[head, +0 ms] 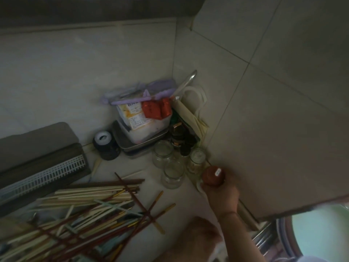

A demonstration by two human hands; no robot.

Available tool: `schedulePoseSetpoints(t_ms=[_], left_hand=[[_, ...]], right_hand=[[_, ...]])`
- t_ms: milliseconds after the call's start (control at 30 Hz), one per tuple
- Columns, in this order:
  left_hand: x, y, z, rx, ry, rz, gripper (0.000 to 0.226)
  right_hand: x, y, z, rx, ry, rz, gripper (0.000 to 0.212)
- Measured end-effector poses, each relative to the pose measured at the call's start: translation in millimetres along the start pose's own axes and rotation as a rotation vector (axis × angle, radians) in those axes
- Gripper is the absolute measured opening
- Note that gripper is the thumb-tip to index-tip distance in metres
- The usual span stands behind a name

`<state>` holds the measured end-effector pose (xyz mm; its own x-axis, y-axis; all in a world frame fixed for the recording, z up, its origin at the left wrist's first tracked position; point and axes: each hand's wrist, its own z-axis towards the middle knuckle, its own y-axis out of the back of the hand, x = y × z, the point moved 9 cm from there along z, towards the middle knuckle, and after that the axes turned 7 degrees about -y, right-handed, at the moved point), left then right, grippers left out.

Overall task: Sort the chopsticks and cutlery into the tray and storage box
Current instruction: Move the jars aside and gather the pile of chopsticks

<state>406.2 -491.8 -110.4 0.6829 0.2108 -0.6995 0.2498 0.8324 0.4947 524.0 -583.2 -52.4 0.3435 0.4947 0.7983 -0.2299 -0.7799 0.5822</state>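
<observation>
A big loose pile of chopsticks (81,210), pale, dark red and yellow-tipped, lies on the counter at the lower left. Behind it stands a long grey storage box (37,148) with a white slotted tray (47,176) on its front. My right hand (221,195) reaches to the wall on the right and grips a round red-topped jar (213,175) with a small white label. My left hand (198,239) is low at the bottom, blurred, near something white; its grip is unclear.
Three empty glass jars (171,167) stand just left of the red-topped jar. In the corner are a metal tray (132,146) bearing a plastic tub of packets (143,118), a dark round container (105,145) and small dark bottles (179,137). The tiled wall (273,110) closes the right side.
</observation>
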Motion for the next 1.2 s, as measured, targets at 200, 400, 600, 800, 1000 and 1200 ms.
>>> schedulePoseSetpoints(t_ms=[200, 400, 600, 800, 1000, 1200], left_hand=[[16.9, 58.5, -5.1, -0.104, 0.253, 0.23, 0.015], [17.6, 118.3, -25.3, -0.245, 0.367, 0.284, 0.018], [20.6, 134.2, -35.0, -0.219, 0.401, 0.354, 0.017], [16.5, 34.0, -31.8, 0.22, 0.277, 0.483, 0.033], [-0.4, -9.4, -24.3, 0.464, 0.234, 0.699, 0.033], [-36.6, 74.7, -33.5, 0.162, 0.108, 0.604, 0.013]], right_hand=[[8.2, -14.2, 8.9, 0.034, 0.026, 0.022, 0.058], [4.0, -22.4, 11.3, 0.074, 0.108, 0.044, 0.07], [-19.9, 2.7, -40.3, -0.173, 0.263, 0.005, 0.058], [-36.3, 17.9, -83.3, -0.2, 0.416, 0.07, 0.036], [-57.8, 54.6, -82.7, -0.349, 0.412, 0.136, 0.019], [-26.5, 52.5, -99.3, -0.435, 0.424, 0.305, 0.016]])
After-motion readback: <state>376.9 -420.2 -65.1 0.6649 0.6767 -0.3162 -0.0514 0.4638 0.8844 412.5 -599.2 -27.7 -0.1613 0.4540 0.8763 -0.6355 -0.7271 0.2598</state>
